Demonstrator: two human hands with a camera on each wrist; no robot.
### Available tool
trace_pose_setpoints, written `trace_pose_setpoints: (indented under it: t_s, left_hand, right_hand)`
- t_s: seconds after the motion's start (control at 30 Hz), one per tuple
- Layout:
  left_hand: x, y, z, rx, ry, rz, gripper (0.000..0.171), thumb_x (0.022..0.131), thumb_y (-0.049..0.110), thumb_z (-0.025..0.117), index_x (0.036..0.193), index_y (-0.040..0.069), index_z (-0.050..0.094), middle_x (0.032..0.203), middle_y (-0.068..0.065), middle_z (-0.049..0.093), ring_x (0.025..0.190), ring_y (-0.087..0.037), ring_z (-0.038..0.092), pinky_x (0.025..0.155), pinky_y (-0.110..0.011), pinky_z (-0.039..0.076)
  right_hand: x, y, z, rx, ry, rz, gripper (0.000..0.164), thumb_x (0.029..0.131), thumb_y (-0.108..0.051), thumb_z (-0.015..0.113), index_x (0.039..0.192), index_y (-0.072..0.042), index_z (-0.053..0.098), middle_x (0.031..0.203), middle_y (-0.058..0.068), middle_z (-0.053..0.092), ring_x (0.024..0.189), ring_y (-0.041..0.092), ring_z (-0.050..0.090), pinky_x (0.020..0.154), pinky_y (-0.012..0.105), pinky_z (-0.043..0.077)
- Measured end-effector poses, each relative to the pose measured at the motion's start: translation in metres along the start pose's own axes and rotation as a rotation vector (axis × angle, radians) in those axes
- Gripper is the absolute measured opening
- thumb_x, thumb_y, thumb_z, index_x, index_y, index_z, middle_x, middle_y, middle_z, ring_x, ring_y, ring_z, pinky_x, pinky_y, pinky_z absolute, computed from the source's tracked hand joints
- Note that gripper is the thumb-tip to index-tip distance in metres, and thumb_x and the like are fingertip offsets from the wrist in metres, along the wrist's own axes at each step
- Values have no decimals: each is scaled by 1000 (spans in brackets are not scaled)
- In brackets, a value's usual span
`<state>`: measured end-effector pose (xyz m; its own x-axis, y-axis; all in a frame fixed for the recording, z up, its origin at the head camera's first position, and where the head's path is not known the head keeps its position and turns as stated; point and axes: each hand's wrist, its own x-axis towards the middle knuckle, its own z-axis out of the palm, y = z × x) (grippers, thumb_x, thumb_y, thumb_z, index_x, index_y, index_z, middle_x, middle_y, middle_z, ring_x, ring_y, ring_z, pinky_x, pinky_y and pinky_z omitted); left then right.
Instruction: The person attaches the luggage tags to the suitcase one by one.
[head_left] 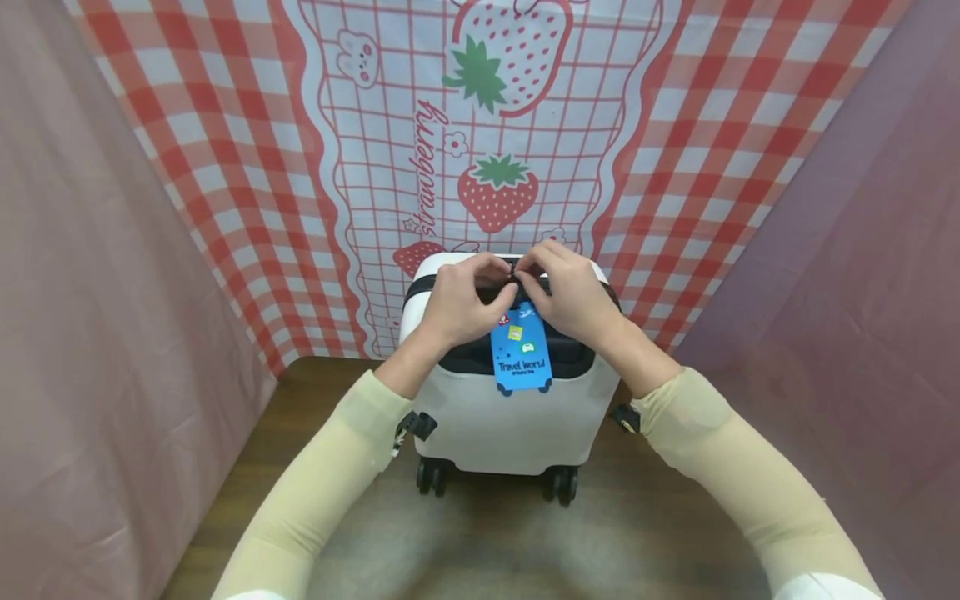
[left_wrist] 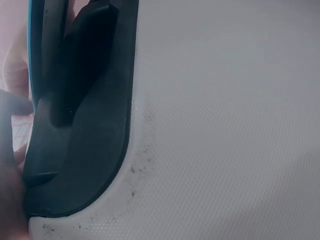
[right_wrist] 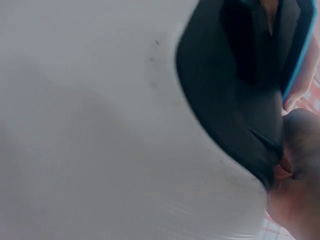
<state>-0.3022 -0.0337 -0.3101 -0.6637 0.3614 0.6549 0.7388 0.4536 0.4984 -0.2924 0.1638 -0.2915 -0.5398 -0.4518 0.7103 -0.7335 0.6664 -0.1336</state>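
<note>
A white hard-shell suitcase (head_left: 495,429) stands upright, its top towards my hands in the head view. From its top handle area hangs a blue luggage tag (head_left: 522,371) printed "Travel World". Just above the tag, my left hand (head_left: 459,302) and right hand (head_left: 576,292) meet, fingertips pinching the small black tag strap (head_left: 513,270) between them. Fingers largely cover this strap. Both wrist views look along the shell, with the black recessed panel (left_wrist: 100,145) close by and the tag's blue edge (right_wrist: 299,62) beyond it.
Behind the suitcase hangs a red-checked cloth (head_left: 495,133) with strawberries. Pink curtains (head_left: 97,333) flank both sides. Black wheels (head_left: 561,483) rest on the brown wooden floor (head_left: 465,542).
</note>
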Motion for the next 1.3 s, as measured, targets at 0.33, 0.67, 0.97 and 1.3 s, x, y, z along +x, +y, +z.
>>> trace_pose_setpoints:
  t_s: [0.33,0.67,0.97,1.3]
  left_hand:
    - [0,-1,0,22,1,-24,33,93,25,82,116,3,74,114,-12,82,104,-22,81,93,-33,64]
    - [-1,1,1,-10,5,-25,33,92,22,82,118,3,73,112,-13,82,101,-23,82,91,-34,65]
    - [1,2,2,-20,12,17,33,92,17,81,121,5,72,115,-13,81,102,-24,81,92,-34,65]
    - [0,4,4,14,11,-5,33,93,20,81,123,7,75,117,-12,82,103,-24,81,92,-36,65]
  right_hand:
    - [-7,7,12,111,14,66,12,103,-6,67,111,3,65,108,17,67,97,29,67,90,44,62]
    - [-9,6,13,105,-16,64,12,105,-4,62,112,4,59,108,19,61,97,30,62,88,44,60]
    - [-9,6,13,88,24,35,10,104,-3,62,110,4,58,109,20,56,95,31,61,86,42,60]
    - [-16,6,13,59,122,8,13,100,-5,71,107,3,64,105,18,64,89,29,66,84,41,63]
